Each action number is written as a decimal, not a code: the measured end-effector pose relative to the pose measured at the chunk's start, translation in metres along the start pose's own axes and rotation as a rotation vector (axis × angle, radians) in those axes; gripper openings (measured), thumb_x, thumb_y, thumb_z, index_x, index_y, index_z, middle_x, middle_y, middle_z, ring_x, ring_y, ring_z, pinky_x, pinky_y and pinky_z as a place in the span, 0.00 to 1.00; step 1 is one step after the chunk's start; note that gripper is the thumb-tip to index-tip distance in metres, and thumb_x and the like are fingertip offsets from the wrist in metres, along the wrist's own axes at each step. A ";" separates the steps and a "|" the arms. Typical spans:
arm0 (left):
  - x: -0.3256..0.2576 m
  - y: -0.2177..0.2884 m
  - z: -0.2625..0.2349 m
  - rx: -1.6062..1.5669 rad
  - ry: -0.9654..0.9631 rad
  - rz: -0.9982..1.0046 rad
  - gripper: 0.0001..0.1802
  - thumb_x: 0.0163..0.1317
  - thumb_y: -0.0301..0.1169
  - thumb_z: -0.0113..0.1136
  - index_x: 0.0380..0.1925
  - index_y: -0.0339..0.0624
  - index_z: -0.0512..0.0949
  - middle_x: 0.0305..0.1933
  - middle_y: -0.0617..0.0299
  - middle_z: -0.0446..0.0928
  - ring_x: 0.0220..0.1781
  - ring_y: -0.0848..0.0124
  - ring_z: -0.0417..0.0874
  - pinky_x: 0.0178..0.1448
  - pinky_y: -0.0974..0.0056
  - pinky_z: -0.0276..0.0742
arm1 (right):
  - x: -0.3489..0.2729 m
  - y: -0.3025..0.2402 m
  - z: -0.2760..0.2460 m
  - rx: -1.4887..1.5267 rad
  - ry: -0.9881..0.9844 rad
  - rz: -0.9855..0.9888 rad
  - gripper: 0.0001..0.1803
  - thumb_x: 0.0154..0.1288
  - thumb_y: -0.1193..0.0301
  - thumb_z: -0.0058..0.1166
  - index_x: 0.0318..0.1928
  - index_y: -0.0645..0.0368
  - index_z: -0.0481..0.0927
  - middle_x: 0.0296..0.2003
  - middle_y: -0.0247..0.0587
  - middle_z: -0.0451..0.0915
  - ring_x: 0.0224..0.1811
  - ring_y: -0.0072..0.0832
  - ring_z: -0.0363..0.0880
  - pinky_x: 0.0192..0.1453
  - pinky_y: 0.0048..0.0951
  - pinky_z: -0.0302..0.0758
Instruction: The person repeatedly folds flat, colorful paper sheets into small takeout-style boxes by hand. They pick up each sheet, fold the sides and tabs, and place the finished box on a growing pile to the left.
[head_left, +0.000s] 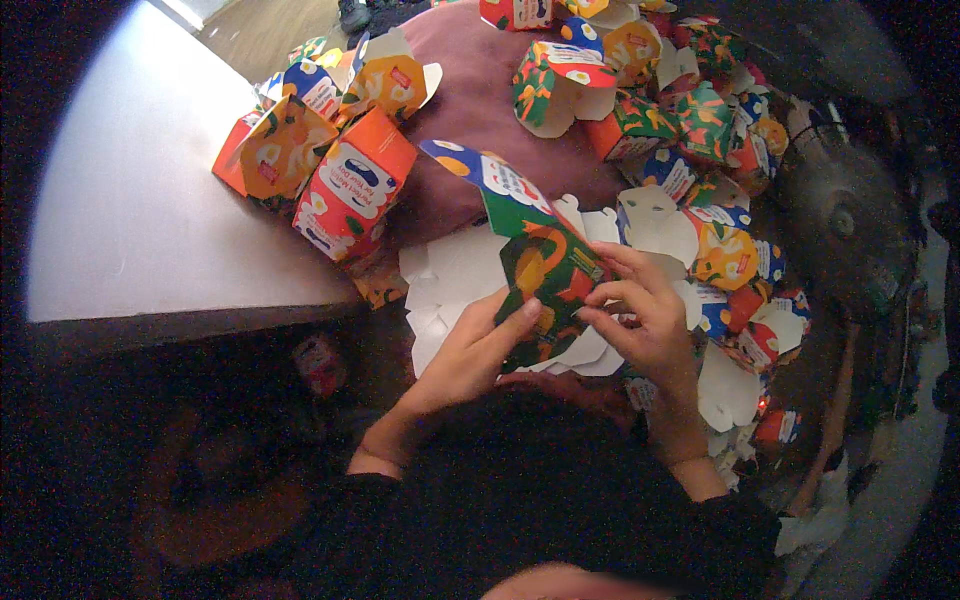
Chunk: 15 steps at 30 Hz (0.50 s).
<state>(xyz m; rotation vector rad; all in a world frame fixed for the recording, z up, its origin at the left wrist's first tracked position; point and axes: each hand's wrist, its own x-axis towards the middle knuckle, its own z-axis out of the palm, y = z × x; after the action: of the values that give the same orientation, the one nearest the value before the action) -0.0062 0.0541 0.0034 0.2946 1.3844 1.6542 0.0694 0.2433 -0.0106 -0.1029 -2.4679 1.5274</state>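
Between my hands is a printed cardboard box, partly folded, with dark green, orange and blue panels and one flap standing up toward the upper left. My left hand grips its lower left side, the thumb lying on the green face. At its right edge, my right hand has bent fingers and thumb closed on the cardboard. Beneath the box lies a stack of flat white cardboard blanks, spread over my lap area. What the fingers behind the box do is hidden.
Several folded boxes lean together at the white table's edge on the left, among them a red box. A large pile of colourful boxes fills the right side on a maroon cushion-like surface. A dark round fan-like object stands far right.
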 end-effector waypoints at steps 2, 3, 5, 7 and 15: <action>0.004 -0.004 -0.001 -0.041 0.012 -0.016 0.20 0.68 0.38 0.43 0.52 0.34 0.67 0.48 0.58 0.74 0.48 0.73 0.74 0.53 0.67 0.70 | 0.001 0.004 0.002 0.022 0.039 -0.053 0.08 0.46 0.77 0.64 0.25 0.62 0.77 0.53 0.49 0.70 0.53 0.36 0.74 0.39 0.25 0.78; 0.006 -0.006 0.000 -0.049 0.015 -0.001 0.21 0.67 0.38 0.44 0.53 0.34 0.66 0.48 0.57 0.74 0.48 0.71 0.75 0.53 0.67 0.71 | 0.000 0.006 0.003 0.034 0.055 -0.080 0.07 0.46 0.77 0.64 0.25 0.61 0.76 0.52 0.50 0.71 0.53 0.35 0.74 0.35 0.19 0.78; 0.008 -0.011 0.001 -0.104 0.029 0.017 0.22 0.67 0.38 0.45 0.55 0.34 0.65 0.49 0.56 0.74 0.49 0.69 0.77 0.53 0.65 0.72 | -0.003 0.009 0.003 -0.035 0.075 -0.101 0.08 0.46 0.77 0.64 0.25 0.62 0.76 0.53 0.51 0.71 0.54 0.36 0.74 0.37 0.20 0.77; 0.009 -0.014 0.004 -0.206 0.052 0.012 0.23 0.66 0.38 0.46 0.55 0.34 0.64 0.50 0.55 0.74 0.49 0.68 0.77 0.53 0.65 0.72 | -0.006 0.013 0.004 -0.067 0.115 -0.125 0.08 0.45 0.77 0.64 0.24 0.62 0.76 0.54 0.52 0.70 0.54 0.36 0.73 0.39 0.21 0.76; 0.005 -0.005 0.002 -0.298 0.042 -0.049 0.23 0.66 0.37 0.46 0.56 0.34 0.62 0.49 0.55 0.71 0.50 0.69 0.75 0.55 0.66 0.71 | -0.002 0.033 0.016 0.094 0.183 -0.223 0.22 0.35 0.72 0.72 0.36 0.58 0.79 0.42 0.44 0.79 0.41 0.33 0.79 0.46 0.29 0.74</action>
<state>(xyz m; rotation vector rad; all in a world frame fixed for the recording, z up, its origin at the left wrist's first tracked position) -0.0048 0.0589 -0.0016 0.0528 1.1451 1.8054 0.0660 0.2444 -0.0473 0.0460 -2.1811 1.4656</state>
